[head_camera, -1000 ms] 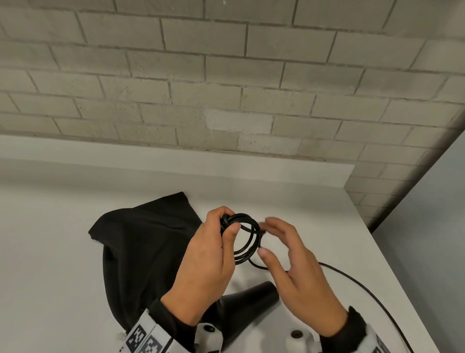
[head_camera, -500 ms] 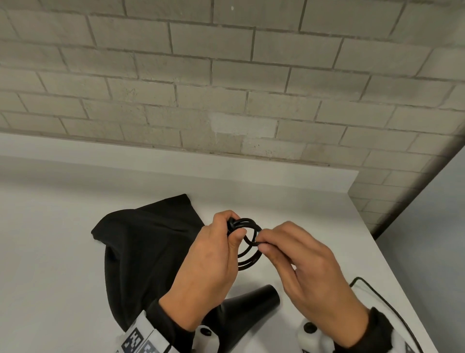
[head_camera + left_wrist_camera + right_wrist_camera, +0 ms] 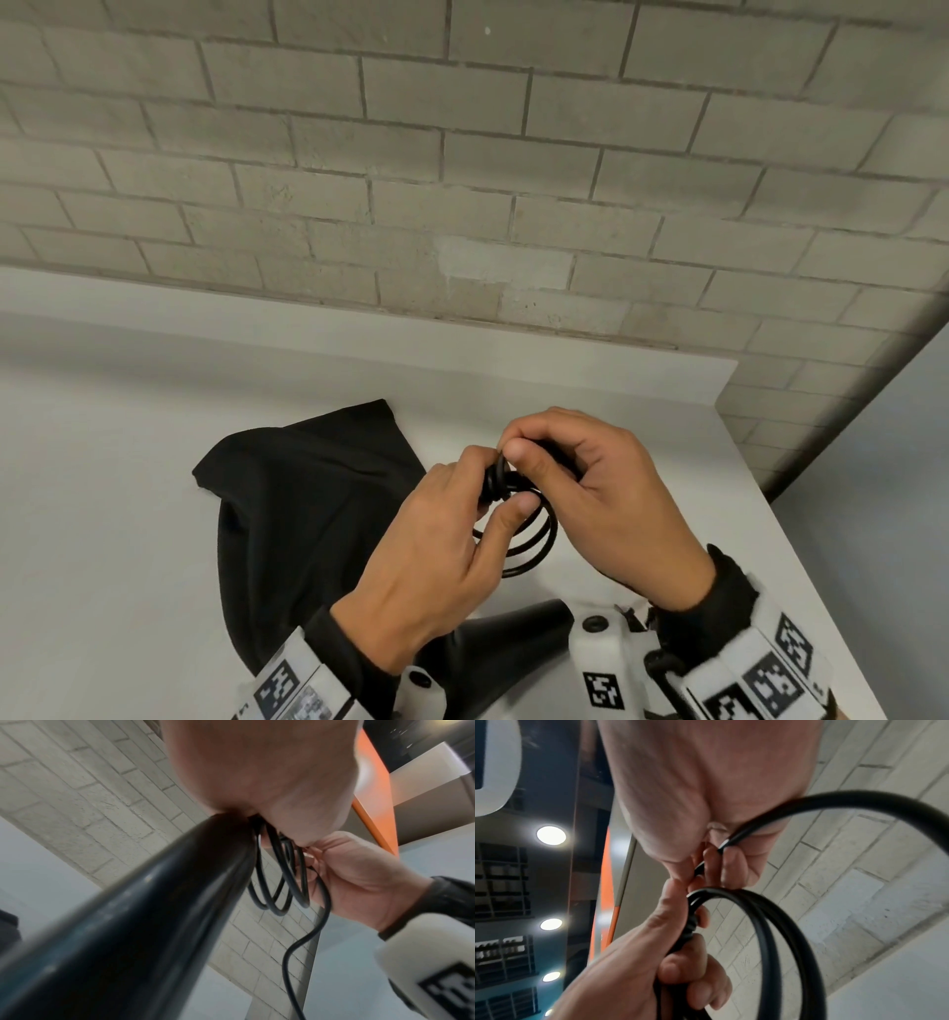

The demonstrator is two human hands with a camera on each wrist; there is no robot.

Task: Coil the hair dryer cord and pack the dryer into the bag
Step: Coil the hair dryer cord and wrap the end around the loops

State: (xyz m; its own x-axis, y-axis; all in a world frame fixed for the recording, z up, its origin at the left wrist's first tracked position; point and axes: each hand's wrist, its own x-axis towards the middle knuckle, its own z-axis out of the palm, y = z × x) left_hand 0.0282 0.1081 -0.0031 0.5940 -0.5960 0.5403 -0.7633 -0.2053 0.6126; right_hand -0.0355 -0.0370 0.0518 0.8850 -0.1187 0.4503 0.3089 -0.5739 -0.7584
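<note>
Here both hands, left (image 3: 436,555) and right (image 3: 606,493), pinch the coiled cord (image 3: 529,539), loops hanging downward.

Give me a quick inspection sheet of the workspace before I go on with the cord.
Surface: white table, against a brick wall.
Job's things: black bag lies flat at left; hair dryer lies below the hands, outside the bag.
Clutter: nothing seen.
Hands: left hand grips the cord coil; right hand pinches cord at the coil's top.
Cables: several loops gathered; a loose strand hangs from the right hand.
Surroundings: orange panel and ceiling lights overhead.
</note>
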